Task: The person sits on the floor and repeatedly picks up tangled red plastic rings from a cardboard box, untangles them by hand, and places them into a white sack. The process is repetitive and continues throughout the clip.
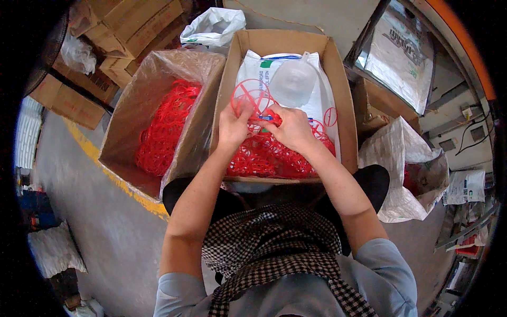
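Observation:
Over an open cardboard box (344,107) my two hands meet close together. My left hand (234,126) pinches a red plastic ring piece (246,91) with thin spokes, which stands up above the fingers. In my right hand (295,128) is a small red-and-blue hand tool (266,117), mostly hidden by the fingers, its tip against the ring piece. Beneath the hands lies a heap of similar red plastic pieces (253,156). A printed white plastic sack (247,69) lines the box behind them, with a translucent plastic scoop (295,81) resting on it. One loose red ring (330,117) lies at the right.
A plastic-lined carton (126,138) at left holds a large heap of red pieces (170,130). A white woven sack (390,158) stands open at right. Behind are another white bag (214,25) and stacked cartons (138,27). Yellow tape (99,158) marks the floor.

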Demonstrator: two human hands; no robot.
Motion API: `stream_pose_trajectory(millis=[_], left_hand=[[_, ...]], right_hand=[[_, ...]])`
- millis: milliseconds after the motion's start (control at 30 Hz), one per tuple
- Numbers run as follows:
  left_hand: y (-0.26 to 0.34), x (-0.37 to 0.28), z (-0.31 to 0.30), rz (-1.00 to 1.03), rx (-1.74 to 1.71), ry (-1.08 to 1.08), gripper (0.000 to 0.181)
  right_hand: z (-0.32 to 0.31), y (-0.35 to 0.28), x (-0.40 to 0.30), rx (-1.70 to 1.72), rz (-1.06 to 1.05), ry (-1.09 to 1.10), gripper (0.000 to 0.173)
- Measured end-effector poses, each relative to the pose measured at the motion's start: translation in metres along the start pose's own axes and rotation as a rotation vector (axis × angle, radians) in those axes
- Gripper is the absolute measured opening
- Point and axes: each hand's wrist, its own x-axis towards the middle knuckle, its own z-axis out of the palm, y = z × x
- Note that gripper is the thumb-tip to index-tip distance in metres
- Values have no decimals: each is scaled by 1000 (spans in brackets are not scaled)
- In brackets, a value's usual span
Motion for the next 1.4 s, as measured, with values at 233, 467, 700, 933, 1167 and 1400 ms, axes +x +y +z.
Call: stream_pose_trajectory(millis=[233,467,700,933,1167,1400], left_hand=[[0,1,-4,127,206,56,12],[5,-1,-7,-82,-140,-83,9],[-6,2,-3,305,270,42,17],[5,-2,-5,210,115,-15,16],[-3,2,-7,272,281,-14,9],[3,-7,4,119,240,93,13]], right_hand=[[7,1,-2,98,-5,80,23],[23,41,-1,1196,697,-58,13],[21,11,3,1417,588,-382,13],[26,27,1,1593,532,-509,11],[35,29,-1,1415,532,-267,18],[50,45,3,1623,635,-163,19]])
